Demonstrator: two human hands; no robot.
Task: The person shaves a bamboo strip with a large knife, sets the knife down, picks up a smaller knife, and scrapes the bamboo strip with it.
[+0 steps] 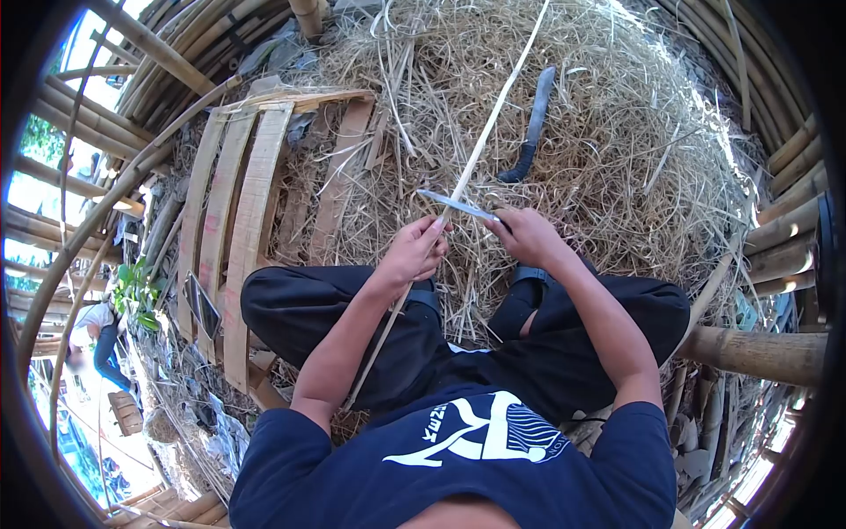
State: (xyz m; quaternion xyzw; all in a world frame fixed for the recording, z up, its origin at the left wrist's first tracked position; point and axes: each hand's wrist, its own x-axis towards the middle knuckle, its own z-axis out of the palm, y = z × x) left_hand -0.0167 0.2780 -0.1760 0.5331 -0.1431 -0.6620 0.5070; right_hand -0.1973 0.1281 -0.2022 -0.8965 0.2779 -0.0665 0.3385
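Observation:
A long pale bamboo strip [486, 132] runs from the top of the view down between my legs. My left hand [414, 253] is closed around it in front of my left knee. In my right hand [526, 236] is a knife [456, 205] by its dark handle. Its blade points left and lies across the strip, just beyond my left fingers. A larger machete [533, 123] with a black-wrapped handle lies on the shavings ahead of my right hand.
Bamboo shavings [617, 150] cover the ground. To the left lies a slatted wooden pallet [256, 185] with a phone [203, 304] on it. Bamboo poles [758, 353] stand around me on both sides. Another person [107, 348] is outside at the far left.

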